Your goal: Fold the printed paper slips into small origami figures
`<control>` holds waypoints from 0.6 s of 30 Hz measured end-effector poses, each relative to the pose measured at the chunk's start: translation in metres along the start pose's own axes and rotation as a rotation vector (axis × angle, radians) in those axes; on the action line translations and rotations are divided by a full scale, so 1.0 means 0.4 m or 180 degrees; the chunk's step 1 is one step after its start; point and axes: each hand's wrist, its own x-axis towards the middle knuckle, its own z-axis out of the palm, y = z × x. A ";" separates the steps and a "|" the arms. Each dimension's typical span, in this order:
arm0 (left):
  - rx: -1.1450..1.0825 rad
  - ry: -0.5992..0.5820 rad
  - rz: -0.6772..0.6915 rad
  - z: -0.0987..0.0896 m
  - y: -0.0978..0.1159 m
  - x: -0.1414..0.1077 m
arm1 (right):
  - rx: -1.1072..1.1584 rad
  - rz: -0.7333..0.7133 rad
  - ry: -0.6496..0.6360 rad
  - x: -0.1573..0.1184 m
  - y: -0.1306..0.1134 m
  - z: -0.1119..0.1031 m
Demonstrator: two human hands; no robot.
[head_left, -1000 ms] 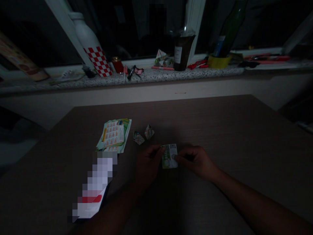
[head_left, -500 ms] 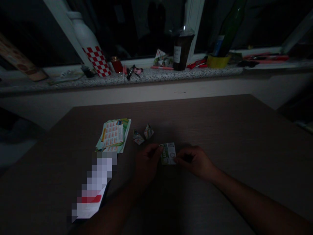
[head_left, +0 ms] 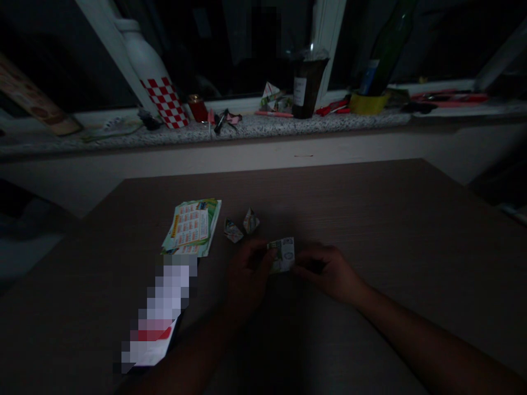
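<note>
Between my hands is a small folded piece of printed paper (head_left: 287,253), white and green with a dark square code at its top corner. My left hand (head_left: 250,271) pinches its left edge, thumb on top. At the lower right edge, my right hand (head_left: 325,271) has thumb and forefinger closed on the paper. Just beyond my left hand stand two small folded paper shapes, one (head_left: 233,230) on the left and another (head_left: 251,221) on the right. To their left lies a stack of printed leaflets (head_left: 191,227).
A phone (head_left: 158,329) with a lit, blurred screen lies left of my left forearm on the wooden table (head_left: 349,203). Along the stone windowsill (head_left: 255,129) stand a checkered white bottle (head_left: 158,82), a dark plastic cup (head_left: 307,90), and a green bottle (head_left: 389,49) in a yellow ring.
The folded paper has tilted and shifted slightly left, and my left thumb now covers more of it. My right hand has hardly moved.
</note>
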 end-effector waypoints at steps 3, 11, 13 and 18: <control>-0.0068 0.0067 -0.0073 0.001 0.001 0.004 | -0.0088 -0.0053 -0.0125 0.000 -0.004 -0.003; -0.0251 0.0002 -0.0237 0.005 -0.002 0.007 | -0.0041 -0.0006 -0.0102 -0.003 -0.007 -0.004; -0.0251 -0.0028 -0.0232 0.006 0.001 0.007 | -0.0082 -0.0063 -0.0039 -0.003 -0.003 -0.004; -0.0187 0.0106 -0.0054 0.005 0.011 0.004 | -0.0068 0.0091 0.0126 0.000 0.004 0.001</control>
